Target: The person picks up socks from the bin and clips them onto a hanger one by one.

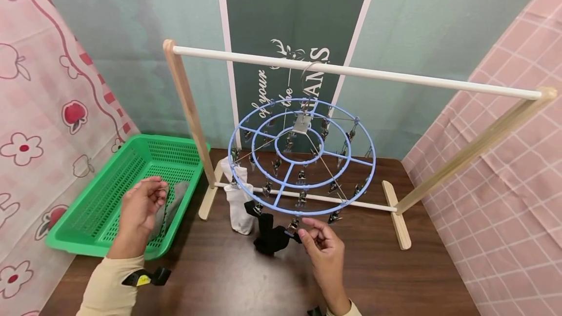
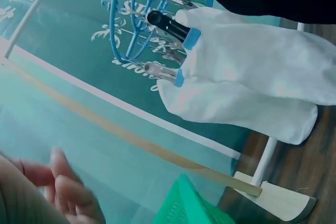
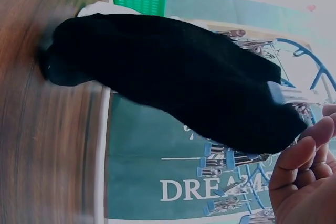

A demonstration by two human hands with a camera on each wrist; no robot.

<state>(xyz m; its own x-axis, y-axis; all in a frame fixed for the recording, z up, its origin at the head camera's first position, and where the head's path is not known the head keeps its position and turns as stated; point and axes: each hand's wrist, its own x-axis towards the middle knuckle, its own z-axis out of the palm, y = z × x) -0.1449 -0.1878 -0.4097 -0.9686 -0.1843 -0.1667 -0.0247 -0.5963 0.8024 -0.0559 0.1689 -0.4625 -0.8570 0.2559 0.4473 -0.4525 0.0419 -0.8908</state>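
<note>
My right hand point(image 1: 324, 251) is at the front of the round blue clip hanger point(image 1: 281, 194), its thumb and index finger at the top corner of a black sock point(image 3: 157, 72) and seeming to pinch it. A metal clip with blue tips point(image 3: 289, 94) is on that sock's top edge beside my fingers. My left hand point(image 1: 142, 208) hovers over the green basket point(image 1: 94, 194), fingers loosely bent, with nothing visible in it. White socks point(image 2: 247, 56) hang from clips at the hanger's left. A grey cloth point(image 1: 175, 204) lies in the basket, partly behind my left hand.
The hanger hooks onto the white bar point(image 1: 360, 72) of a wooden-legged rack point(image 1: 474, 152). Many clips dangle from its rings. The rack's feet point(image 1: 397, 218) rest on the brown table point(image 1: 228, 277). Patterned cloth walls point(image 1: 513, 126) stand at the sides and back.
</note>
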